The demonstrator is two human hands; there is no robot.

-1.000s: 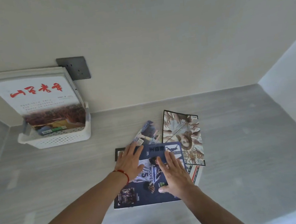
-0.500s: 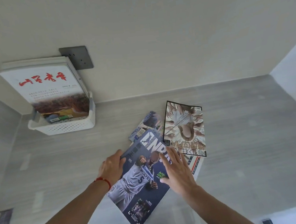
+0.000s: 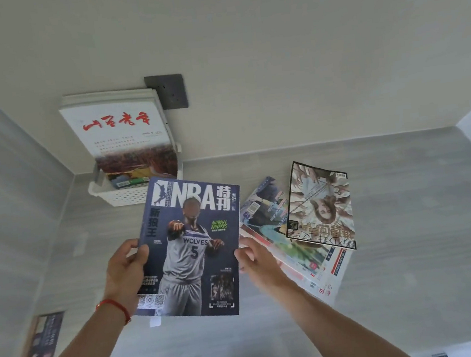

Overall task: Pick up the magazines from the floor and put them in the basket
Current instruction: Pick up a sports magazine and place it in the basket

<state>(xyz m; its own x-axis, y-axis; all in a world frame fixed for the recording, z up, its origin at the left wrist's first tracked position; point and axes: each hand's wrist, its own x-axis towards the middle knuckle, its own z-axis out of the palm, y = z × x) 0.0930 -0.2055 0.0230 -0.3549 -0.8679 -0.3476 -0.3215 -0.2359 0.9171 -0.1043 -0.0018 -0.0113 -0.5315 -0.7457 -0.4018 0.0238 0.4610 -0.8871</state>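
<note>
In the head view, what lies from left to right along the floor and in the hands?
Dark magazine on the floor → left hand → NBA magazine → right hand → magazine with the woman's portrait.

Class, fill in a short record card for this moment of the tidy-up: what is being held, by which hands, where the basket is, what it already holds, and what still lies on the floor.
Held item: NBA magazine, lifted off the floor, cover facing the camera
Left hand: grips the magazine's left edge
Right hand: at the magazine's right edge; grip partly hidden
Basket: white, perforated, on the floor against the wall
Basket contents: white magazine with red characters, standing upright, others behind it
Left on floor: portrait-cover magazine atop overlapping magazines; another dark magazine at lower left
</note>
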